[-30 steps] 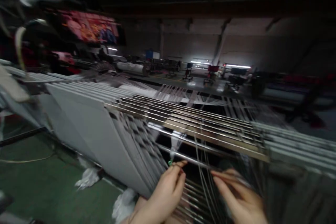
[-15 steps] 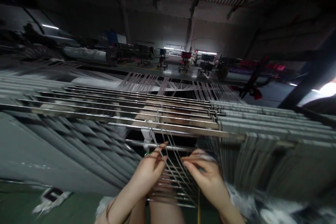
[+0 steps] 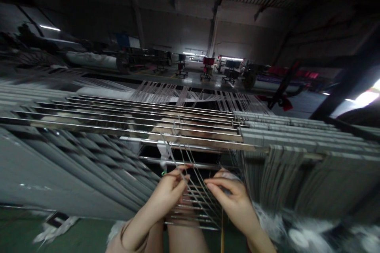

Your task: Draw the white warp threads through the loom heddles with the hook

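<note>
My left hand point(image 3: 168, 197) and my right hand point(image 3: 230, 201) sit side by side below a loom's steel rods point(image 3: 178, 127). Fine grey warp threads point(image 3: 192, 178) cross the gap between my hands, and the fingertips of both hands pinch them. A small white tuft point(image 3: 162, 152) hangs from the threads above my left hand, with a tiny green item point(image 3: 163, 173) just below it. A yellow thread point(image 3: 222, 234) drops below my right hand. Exactly how many threads each hand holds is too fine to tell.
Grey harness panels point(image 3: 74, 162) slant down on the left, and more point(image 3: 297, 174) stand on the right. White warp sheets point(image 3: 157, 91) run beyond the rods. White fluff point(image 3: 297, 237) lies low on the right. Machines stand across a distant factory floor point(image 3: 190, 81).
Since one second ago, the view has swung and levelled, bringing the rods across the frame. My hands stay at the threads, and over the last half second they shift only slightly.
</note>
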A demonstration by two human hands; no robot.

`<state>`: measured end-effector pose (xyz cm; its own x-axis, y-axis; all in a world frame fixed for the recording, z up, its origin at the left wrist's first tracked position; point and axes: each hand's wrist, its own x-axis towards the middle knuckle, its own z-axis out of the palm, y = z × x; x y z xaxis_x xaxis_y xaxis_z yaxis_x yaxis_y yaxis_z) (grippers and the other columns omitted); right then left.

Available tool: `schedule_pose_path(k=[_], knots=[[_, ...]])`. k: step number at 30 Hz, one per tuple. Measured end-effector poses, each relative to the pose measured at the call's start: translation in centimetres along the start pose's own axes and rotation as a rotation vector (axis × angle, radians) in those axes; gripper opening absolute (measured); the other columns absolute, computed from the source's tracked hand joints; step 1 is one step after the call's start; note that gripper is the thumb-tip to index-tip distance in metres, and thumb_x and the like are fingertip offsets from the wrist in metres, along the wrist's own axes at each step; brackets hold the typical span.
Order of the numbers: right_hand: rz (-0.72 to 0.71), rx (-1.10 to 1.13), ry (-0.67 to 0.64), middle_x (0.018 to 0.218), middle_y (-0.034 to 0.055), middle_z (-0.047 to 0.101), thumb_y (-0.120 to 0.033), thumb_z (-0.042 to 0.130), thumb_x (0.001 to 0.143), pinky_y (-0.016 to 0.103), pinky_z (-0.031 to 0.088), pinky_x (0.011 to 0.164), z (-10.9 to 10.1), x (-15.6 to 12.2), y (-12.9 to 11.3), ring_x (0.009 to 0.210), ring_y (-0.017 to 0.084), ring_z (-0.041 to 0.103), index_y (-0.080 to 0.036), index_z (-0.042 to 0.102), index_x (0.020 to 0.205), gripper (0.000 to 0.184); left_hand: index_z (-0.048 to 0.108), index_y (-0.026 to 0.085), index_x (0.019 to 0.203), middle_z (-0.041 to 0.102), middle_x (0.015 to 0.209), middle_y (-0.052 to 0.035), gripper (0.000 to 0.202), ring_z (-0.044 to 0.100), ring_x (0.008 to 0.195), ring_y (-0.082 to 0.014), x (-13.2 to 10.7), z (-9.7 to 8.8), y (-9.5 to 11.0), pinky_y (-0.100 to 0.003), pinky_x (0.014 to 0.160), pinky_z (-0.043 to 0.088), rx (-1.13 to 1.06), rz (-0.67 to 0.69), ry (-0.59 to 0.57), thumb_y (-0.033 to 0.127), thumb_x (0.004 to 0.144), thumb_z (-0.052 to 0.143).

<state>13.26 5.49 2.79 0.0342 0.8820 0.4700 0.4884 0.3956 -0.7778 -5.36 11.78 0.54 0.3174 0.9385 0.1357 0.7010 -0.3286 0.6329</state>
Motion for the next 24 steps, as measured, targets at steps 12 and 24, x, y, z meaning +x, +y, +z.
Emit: schedule_pose_path(k=[12, 24], knots=[[0.036, 0.009, -0.031, 0.079, 0.0058, 0.066, -0.019, 0.062, 0.082, 0.031, 0.045, 0.074, -0.1, -0.1, 0.0, 0.079, 0.019, 0.061, -0.018, 0.074, 0.082, 0.012, 0.061, 0.014, 0.117, 0.069, 0.103, -0.0188, 0.039, 0.068, 0.081, -0.0357, -0.8, -1.1, -0.3, -0.046, 0.068, 0.051, 0.281, -0.082, 0.153, 0.02, 0.087, 0.036], [-0.002, 0.037, 0.039, 0.079, 0.0045, 0.065, -0.016, 0.063, 0.081, 0.026, 0.046, 0.075, -0.4, -0.4, -0.4, 0.079, 0.016, 0.061, -0.019, 0.074, 0.082, 0.011, 0.064, 0.005, 0.113, 0.062, 0.1, -0.0281, 0.04, 0.053, 0.108, -0.0441, -0.4, 0.5, -0.3, -0.061, 0.083, 0.042, 0.152, 0.114, 0.207, 0.012, 0.081, 0.04]])
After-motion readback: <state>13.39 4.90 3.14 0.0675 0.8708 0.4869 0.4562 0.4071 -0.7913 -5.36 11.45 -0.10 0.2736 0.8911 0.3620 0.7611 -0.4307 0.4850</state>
